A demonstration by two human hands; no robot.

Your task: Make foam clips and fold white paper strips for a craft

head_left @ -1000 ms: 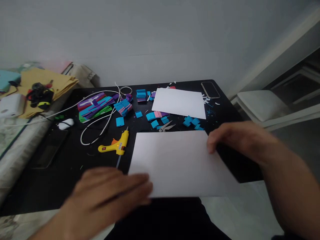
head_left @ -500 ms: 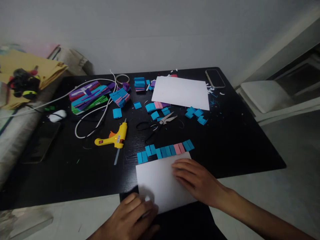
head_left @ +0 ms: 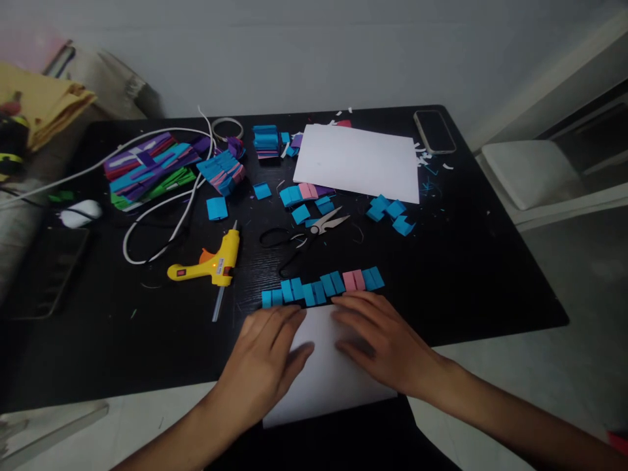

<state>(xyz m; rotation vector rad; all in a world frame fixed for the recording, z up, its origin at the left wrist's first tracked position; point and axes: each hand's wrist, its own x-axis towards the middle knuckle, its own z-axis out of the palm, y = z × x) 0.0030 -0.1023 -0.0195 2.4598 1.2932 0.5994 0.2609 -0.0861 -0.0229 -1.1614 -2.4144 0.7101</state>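
A white sheet of paper point(head_left: 333, 379) lies at the table's front edge, its near part over my lap. My left hand point(head_left: 267, 350) rests at its upper left corner, fingers stretched out with the thumb apart. On the right, my right hand point(head_left: 380, 333) lies over the sheet with fingers spread, the tips near its top edge. Just beyond the fingertips runs an uneven row of folded blue paper pieces point(head_left: 314, 294), with one pink folded piece point(head_left: 354, 280) near its right end. Neither hand grips anything that I can see.
Beyond the row lie scissors point(head_left: 318, 229) with open blades. A yellow glue gun point(head_left: 216, 261) is left of them. Farther back are another white sheet point(head_left: 360, 160), coloured paper strips point(head_left: 152, 167), a white cable point(head_left: 128, 239) and a phone point(head_left: 434, 132).
My left hand has moved up from the sheet's lower left corner to its upper left. Several blue pieces in the row have shifted slightly. The view has also shifted.
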